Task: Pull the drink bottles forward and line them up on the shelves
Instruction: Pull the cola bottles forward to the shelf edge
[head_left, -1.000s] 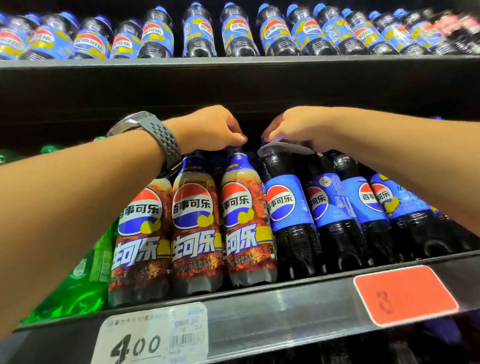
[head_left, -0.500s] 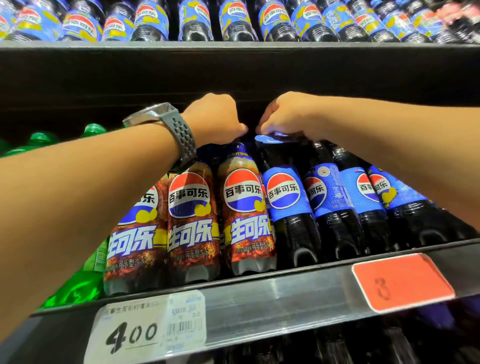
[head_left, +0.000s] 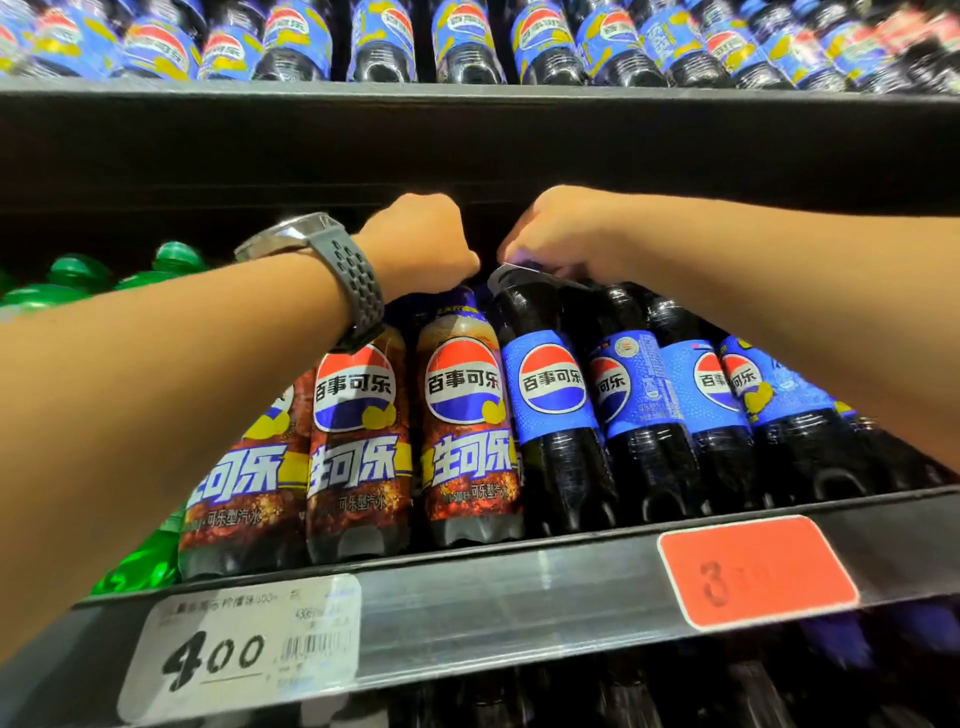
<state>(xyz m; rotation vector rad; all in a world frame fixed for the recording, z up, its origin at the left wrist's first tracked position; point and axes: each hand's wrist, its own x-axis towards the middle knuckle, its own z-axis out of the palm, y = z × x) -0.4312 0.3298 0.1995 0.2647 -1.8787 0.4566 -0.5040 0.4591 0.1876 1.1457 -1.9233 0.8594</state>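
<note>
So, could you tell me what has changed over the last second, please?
The left hand turned the brown-labelled plastic cola bottle and the right hand the blue-labelled plastic cola bottle, so both logos now face forward. Grips and neighbouring bottles stayed unchanged.

You had before you: blue-label bottles (head_left: 553, 387), marked 百事可乐; brown-label bottles (head_left: 465, 415), marked 百事可乐 and 生可乐; white price tag (head_left: 244, 654), 400; orange tag (head_left: 753, 571), 3.

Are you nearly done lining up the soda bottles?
Nearly. Done: the front row stands at the shelf edge, and so does the top row. In hand: the left hand grips the top of a brown-label Pepsi bottle, the right hand the cap of a blue-label Pepsi bottle. Left: maybe the green bottles, half hidden by the arm; the shelf below is too dark to judge.
</note>
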